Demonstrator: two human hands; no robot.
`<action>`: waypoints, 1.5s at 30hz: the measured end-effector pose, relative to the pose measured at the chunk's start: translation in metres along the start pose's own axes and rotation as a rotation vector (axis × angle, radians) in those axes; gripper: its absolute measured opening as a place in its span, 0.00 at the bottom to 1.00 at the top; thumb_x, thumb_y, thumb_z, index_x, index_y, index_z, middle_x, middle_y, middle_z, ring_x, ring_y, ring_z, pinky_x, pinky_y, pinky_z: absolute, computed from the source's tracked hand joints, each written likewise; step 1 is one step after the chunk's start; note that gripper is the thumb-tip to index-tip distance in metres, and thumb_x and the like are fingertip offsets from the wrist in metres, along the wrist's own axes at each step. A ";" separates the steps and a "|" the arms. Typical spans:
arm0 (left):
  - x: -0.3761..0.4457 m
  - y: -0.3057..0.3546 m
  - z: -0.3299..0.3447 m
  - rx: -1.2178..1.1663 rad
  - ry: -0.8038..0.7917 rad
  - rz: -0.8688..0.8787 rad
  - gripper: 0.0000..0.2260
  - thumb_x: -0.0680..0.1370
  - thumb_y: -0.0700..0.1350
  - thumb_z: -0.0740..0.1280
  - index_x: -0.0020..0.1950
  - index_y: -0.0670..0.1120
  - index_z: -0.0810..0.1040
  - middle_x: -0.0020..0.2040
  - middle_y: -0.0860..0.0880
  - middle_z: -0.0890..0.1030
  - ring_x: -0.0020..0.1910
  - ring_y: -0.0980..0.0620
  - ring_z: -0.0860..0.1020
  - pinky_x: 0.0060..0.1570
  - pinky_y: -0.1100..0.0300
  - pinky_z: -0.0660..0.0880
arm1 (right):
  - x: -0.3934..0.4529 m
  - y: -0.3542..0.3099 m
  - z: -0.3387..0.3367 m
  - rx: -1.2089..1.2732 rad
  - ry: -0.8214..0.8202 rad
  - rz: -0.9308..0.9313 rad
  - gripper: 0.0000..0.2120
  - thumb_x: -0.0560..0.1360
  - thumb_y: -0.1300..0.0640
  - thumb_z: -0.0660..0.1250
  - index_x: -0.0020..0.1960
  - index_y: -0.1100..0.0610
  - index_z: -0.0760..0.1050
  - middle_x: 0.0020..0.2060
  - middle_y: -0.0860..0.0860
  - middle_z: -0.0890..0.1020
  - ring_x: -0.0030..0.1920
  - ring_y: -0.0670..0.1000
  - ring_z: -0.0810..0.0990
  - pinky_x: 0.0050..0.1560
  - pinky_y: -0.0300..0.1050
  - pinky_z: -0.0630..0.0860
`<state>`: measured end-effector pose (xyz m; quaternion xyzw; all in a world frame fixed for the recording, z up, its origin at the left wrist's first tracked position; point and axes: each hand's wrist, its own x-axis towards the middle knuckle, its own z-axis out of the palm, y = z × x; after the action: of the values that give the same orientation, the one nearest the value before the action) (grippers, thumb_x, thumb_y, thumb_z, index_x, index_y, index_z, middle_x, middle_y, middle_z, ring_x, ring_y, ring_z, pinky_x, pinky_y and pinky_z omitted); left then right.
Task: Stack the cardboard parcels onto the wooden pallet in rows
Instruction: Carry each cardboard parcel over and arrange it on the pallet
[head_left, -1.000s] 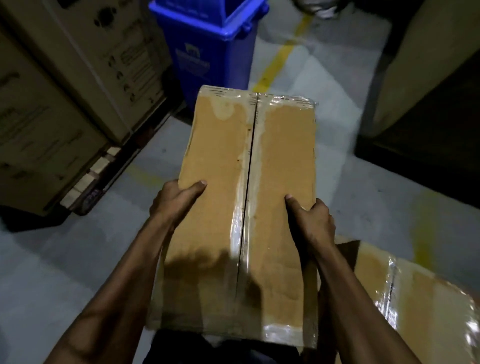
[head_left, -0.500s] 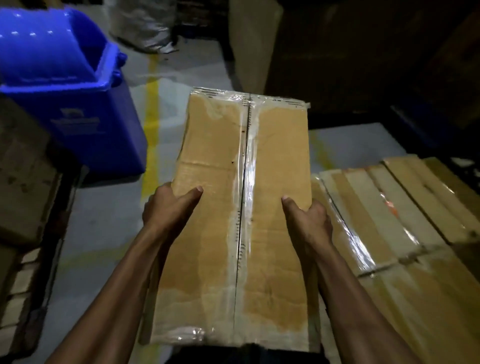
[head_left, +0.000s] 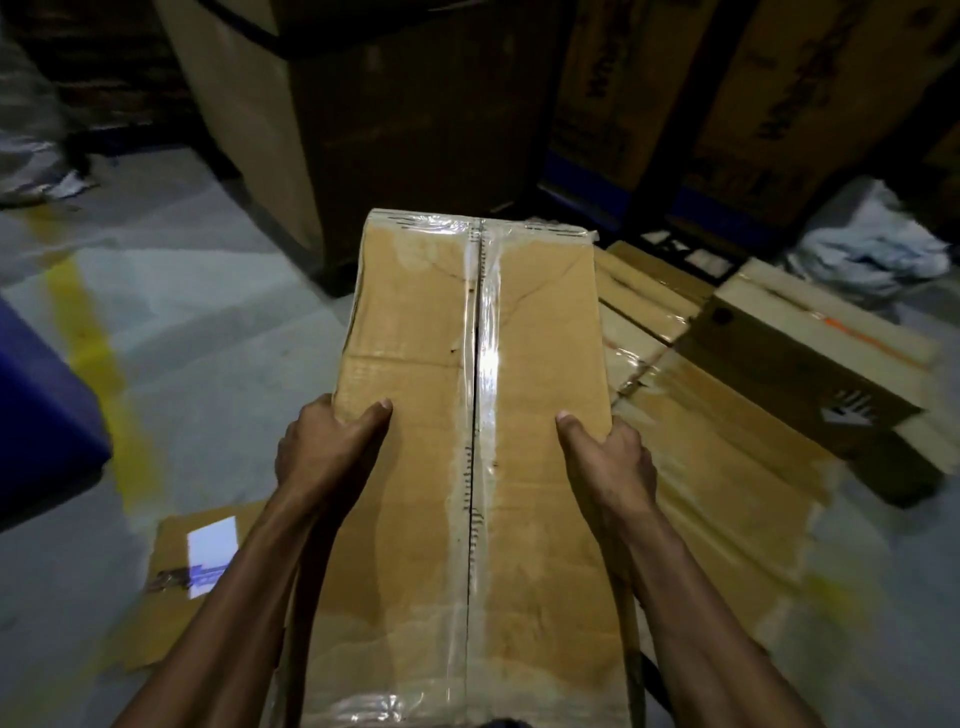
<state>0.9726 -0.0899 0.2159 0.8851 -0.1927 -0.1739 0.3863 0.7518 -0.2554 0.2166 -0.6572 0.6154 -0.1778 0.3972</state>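
1. Head view: carrying step in hand, a long taped parcel (head_left: 475, 415) borne lengthwise in front of the body, above the floor (head_left: 197, 322).
2. Left hand (head_left: 324, 452) clamped on the parcel's left edge, thumb lying over the top face; right hand (head_left: 610, 460) clamped likewise on the right edge. Both grips closed on the cardboard, fingers below out of sight.
3. Clear tape running down the centre seam and across both ends of the parcel; flaps shut, contents hidden.
4. Just right of the carried parcel, low down: a row of taped parcels (head_left: 727, 467) lying flat side by side, and one darker box (head_left: 810, 364) resting crosswise on their far right part. Pallet boards themselves not plainly seen beneath them.
5. Judged next: set the parcel down alongside or on top of that row, long edges lined up with its neighbours, clear of the crosswise box. Calls for a turn to the right and a level lowering, fingers slipped out from under last.
6. Elsewhere: blue bin (head_left: 41, 415) at the left edge, inside not visible; flat cardboard sheet (head_left: 171, 587) with a white label on the floor near the left forearm; tall cartons (head_left: 415, 104) standing behind, closed.
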 end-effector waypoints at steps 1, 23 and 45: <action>-0.013 0.007 0.009 0.005 -0.016 0.020 0.26 0.69 0.69 0.64 0.52 0.49 0.80 0.47 0.45 0.83 0.47 0.39 0.80 0.50 0.46 0.79 | -0.007 0.014 -0.015 0.006 0.028 0.018 0.27 0.73 0.33 0.64 0.60 0.53 0.74 0.50 0.51 0.80 0.53 0.57 0.78 0.57 0.57 0.77; -0.317 0.127 0.186 0.004 -0.251 0.225 0.23 0.68 0.72 0.66 0.44 0.53 0.77 0.44 0.51 0.83 0.44 0.44 0.82 0.48 0.46 0.81 | -0.127 0.275 -0.300 0.087 0.340 0.202 0.26 0.73 0.33 0.64 0.59 0.52 0.76 0.49 0.52 0.82 0.48 0.57 0.79 0.52 0.53 0.79; -0.252 0.315 0.422 0.086 -0.302 0.274 0.20 0.74 0.65 0.66 0.51 0.49 0.78 0.41 0.50 0.82 0.42 0.48 0.80 0.41 0.54 0.78 | 0.122 0.339 -0.436 0.077 0.338 0.279 0.32 0.72 0.31 0.63 0.64 0.54 0.75 0.57 0.55 0.81 0.54 0.60 0.79 0.57 0.55 0.77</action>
<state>0.4965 -0.4274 0.2217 0.8302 -0.3743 -0.2422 0.3347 0.2328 -0.4790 0.2051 -0.5107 0.7509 -0.2521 0.3342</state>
